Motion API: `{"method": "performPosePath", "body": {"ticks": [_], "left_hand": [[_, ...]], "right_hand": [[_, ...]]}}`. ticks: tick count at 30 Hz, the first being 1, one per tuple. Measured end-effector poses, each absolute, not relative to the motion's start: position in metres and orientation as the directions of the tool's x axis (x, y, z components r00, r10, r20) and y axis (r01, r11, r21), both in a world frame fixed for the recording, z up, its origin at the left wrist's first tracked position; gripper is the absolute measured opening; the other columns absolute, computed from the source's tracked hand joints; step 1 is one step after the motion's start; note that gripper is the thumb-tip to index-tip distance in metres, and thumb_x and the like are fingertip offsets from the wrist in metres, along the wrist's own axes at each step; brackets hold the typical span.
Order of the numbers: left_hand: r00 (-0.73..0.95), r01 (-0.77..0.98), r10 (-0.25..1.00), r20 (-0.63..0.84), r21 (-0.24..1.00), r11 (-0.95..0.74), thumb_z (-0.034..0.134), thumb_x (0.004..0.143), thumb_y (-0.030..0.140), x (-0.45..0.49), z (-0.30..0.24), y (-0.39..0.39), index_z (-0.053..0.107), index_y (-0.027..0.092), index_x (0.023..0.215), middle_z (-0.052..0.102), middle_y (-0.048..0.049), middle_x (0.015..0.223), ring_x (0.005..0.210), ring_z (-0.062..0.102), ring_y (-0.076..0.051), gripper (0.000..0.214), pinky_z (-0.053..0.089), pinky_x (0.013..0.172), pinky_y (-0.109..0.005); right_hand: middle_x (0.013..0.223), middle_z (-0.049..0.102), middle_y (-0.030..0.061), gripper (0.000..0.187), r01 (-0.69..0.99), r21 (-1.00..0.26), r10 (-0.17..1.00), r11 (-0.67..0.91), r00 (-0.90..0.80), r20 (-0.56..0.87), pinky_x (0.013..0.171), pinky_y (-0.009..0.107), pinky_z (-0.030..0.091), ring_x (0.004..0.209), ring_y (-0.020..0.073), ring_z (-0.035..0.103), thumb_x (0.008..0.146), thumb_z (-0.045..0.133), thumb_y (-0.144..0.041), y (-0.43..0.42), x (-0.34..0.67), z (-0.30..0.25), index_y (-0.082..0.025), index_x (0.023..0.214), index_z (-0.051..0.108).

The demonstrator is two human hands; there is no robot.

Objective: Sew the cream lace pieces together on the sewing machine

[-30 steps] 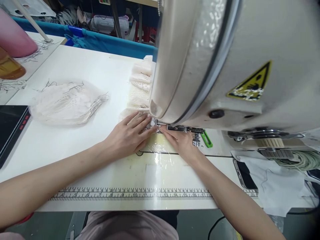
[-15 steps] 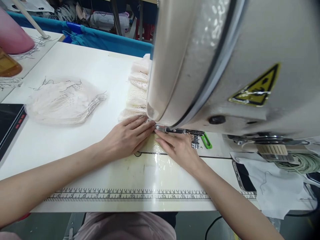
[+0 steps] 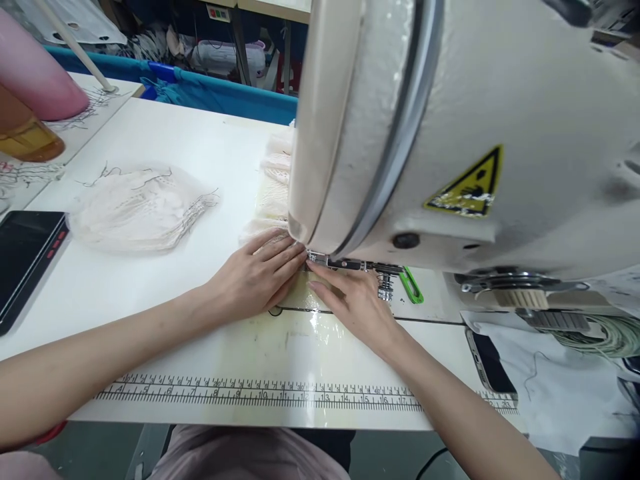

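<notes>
A pale, gathered strip of sheer fabric [image 3: 274, 190] runs back along the left side of the sewing machine head [image 3: 350, 133]. My left hand [image 3: 263, 270] lies flat on its near end, fingers stretched toward the needle area. From the other side, my right hand [image 3: 353, 300] reaches to the metal attachment [image 3: 345, 263] under the machine head. Its index finger points at the same spot, and the thumb stands apart below it; nothing shows between them. The machine head hides the needle and part of the fabric.
A pile of sheer fabric pieces [image 3: 143, 210] with loose threads lies left, near a black device [image 3: 30, 260]. Thread cones [image 3: 40, 67] stand far left. A green thread snipper [image 3: 411, 285] and a phone [image 3: 491, 360] lie right. A ruler strip [image 3: 300, 395] marks the front edge.
The camera view has shifted slightly, showing more of the machine. The fabric strip's far end appears slightly nearer. Both hands stay at almost the same place by the needle area.
</notes>
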State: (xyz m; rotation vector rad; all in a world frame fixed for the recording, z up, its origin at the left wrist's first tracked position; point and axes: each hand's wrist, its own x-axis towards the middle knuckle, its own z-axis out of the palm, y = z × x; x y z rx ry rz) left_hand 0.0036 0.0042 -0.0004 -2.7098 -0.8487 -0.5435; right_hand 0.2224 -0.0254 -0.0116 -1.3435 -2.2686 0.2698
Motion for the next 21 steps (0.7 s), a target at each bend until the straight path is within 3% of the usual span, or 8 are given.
{"method": "performPosePath", "body": {"ticks": [8,12,16,18,21], "left_hand": [[0.745,0.614,0.535,0.399,-0.098,-0.783,0.044,0.096,0.024,0.003,-0.005,0.005,0.062,0.01,0.117,0.07,-0.0126,0.115,0.12,0.059,-0.029,0.031,0.047,0.102,-0.046],[0.741,0.614,0.531,0.41,-0.097,-0.783,0.044,0.095,0.025,0.003,-0.007,0.005,0.062,0.011,0.117,0.067,-0.0129,0.121,0.12,0.059,-0.029,0.032,0.046,0.102,-0.045],[0.732,0.612,0.521,0.439,-0.087,-0.786,0.045,0.095,0.026,0.001,-0.009,0.004,0.063,0.009,0.117,0.065,-0.0146,0.123,0.121,0.058,-0.029,0.033,0.044,0.104,-0.045],[0.72,0.622,0.536,0.44,-0.067,-0.78,0.046,0.095,0.026,0.0,-0.011,0.005,0.063,0.009,0.118,0.066,-0.0144,0.122,0.121,0.058,-0.029,0.033,0.043,0.105,-0.045],[0.703,0.654,0.585,0.405,-0.044,-0.755,0.047,0.094,0.027,0.002,-0.014,0.005,0.061,0.011,0.122,0.065,-0.013,0.123,0.119,0.058,-0.027,0.035,0.041,0.105,-0.045]], "right_hand": [[0.077,0.072,0.0003,0.032,0.796,-0.347,0.866,0.495,-0.422,0.267,0.076,0.036,0.043,0.072,0.0179,0.066,0.097,0.05,-0.041,-0.024,0.22,-0.014,-0.027,0.123,0.063],[0.076,0.071,0.0015,0.034,0.839,-0.225,0.855,0.495,-0.424,0.298,0.077,0.038,0.043,0.07,0.0183,0.065,0.097,0.049,-0.042,-0.027,0.219,-0.015,-0.028,0.126,0.061],[0.078,0.072,0.0013,0.026,0.851,-0.12,0.809,0.512,-0.43,0.401,0.075,0.037,0.046,0.067,0.0174,0.064,0.096,0.053,-0.037,-0.025,0.227,-0.021,-0.029,0.116,0.066],[0.086,0.074,0.0019,0.022,0.844,-0.127,0.792,0.521,-0.423,0.441,0.074,0.036,0.048,0.07,0.0178,0.065,0.094,0.055,-0.033,-0.021,0.233,-0.022,-0.03,0.113,0.067],[0.094,0.074,0.0046,0.026,0.768,-0.255,0.775,0.588,-0.445,0.448,0.073,0.034,0.052,0.077,0.0186,0.066,0.095,0.052,-0.027,-0.013,0.24,-0.017,-0.028,0.12,0.063]]}}
